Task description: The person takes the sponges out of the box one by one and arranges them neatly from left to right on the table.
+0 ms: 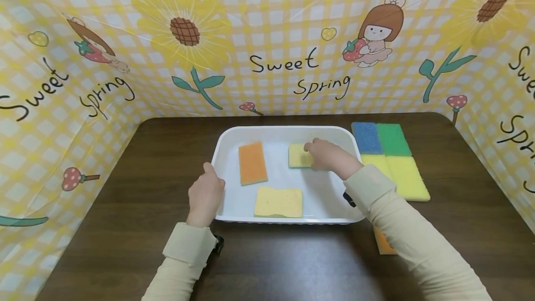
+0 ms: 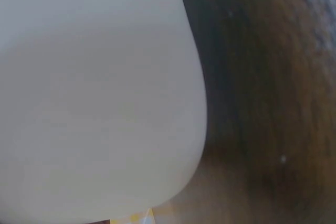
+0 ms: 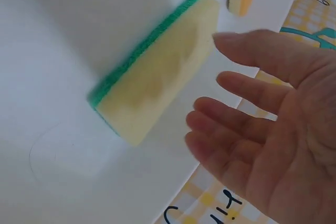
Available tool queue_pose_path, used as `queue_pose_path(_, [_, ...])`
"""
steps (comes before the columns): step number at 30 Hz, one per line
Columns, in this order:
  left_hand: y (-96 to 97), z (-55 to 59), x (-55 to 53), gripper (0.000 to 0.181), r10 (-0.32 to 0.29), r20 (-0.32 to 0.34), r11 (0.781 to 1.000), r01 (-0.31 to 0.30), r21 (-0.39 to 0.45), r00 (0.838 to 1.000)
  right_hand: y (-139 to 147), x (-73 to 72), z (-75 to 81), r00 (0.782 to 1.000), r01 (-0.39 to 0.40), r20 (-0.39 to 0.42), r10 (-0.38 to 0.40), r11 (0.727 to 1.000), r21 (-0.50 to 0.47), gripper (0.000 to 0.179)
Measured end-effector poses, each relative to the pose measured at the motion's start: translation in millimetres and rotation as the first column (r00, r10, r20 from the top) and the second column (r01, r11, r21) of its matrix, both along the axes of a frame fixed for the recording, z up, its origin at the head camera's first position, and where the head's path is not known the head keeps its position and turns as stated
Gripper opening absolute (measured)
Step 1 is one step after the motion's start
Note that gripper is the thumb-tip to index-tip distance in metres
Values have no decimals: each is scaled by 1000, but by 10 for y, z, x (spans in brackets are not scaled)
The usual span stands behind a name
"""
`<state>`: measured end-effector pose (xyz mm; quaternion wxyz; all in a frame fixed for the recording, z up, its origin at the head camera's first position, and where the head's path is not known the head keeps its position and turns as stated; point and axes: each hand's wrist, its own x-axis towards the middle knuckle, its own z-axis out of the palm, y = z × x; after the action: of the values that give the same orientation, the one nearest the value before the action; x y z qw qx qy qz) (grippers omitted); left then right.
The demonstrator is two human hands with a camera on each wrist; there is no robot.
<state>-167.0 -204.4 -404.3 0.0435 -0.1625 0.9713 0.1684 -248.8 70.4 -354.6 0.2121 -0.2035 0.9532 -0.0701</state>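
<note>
My left hand [image 1: 205,196] grips the left side of a white plastic tray [image 1: 288,130]; the left wrist view shows only the tray's pale wall [image 2: 105,108] close up. Inside the tray, my right hand [image 1: 330,154] is over a yellow sponge with a green scouring layer [image 1: 297,155]. The right wrist view shows that hand [image 3: 257,114] with its fingers apart and relaxed, beside the sponge and holding nothing. The sponge lies with its green side down. An orange sponge [image 1: 252,163] lies at the tray's left, and a pale yellow sponge [image 1: 278,202] near its front wall.
To the tray's right, a blue sponge [image 1: 367,137], a green sponge [image 1: 394,139] and yellow sponges [image 1: 406,178] lie side by side on the dark wooden table [image 1: 167,152]. Another orange sponge [image 1: 383,241] is partly hidden by the right sleeve. A patterned cloth [image 1: 276,22] surrounds the table.
</note>
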Motion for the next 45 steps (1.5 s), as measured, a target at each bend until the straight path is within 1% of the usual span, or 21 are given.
queue_pose_path(5, [2,-1,-1,37,-4,-10,1000,4,7,1000,17,-14,-94,1000,23,9,-23,999,22,60])
queue_pose_path(11, [-4,-5,2,37,5,0,1000,-5,2,1000,25,18,-164,999,5,-32,-5,1000,3,56])
queue_pose_path(15, [-2,2,3,36,7,6,1000,-7,1,1000,11,48,-208,999,3,-46,-3,1000,-4,54])
queue_pose_path(20, [4,12,16,36,2,0,1000,-2,0,1000,-24,54,-276,998,2,-66,-1,1000,20,53])
queue_pose_path(25, [8,29,20,35,-2,-5,1000,2,-5,1000,-32,20,-347,994,0,-106,3,1000,30,53])
queue_pose_path(30, [25,40,20,33,12,-9,1000,-12,-10,1000,-5,-14,-416,984,-21,-174,21,1000,2,57])
queue_pose_path(33, [23,37,17,33,20,-5,1000,-20,-7,1000,-7,-39,-451,981,-25,-195,23,1000,-12,62])
queue_pose_path(37, [4,27,12,34,10,-2,1000,-10,-9,1000,-25,-65,-481,979,-18,-203,15,1000,-12,63])
queue_pose_path(41, [-11,16,9,35,-3,-8,1000,3,-14,1000,-35,-89,-508,980,2,-201,-6,1000,-16,60])
queue_pose_path(45, [-16,9,9,37,-2,-13,1000,2,-6,1000,-35,-111,-540,980,20,-195,-26,999,-28,56])
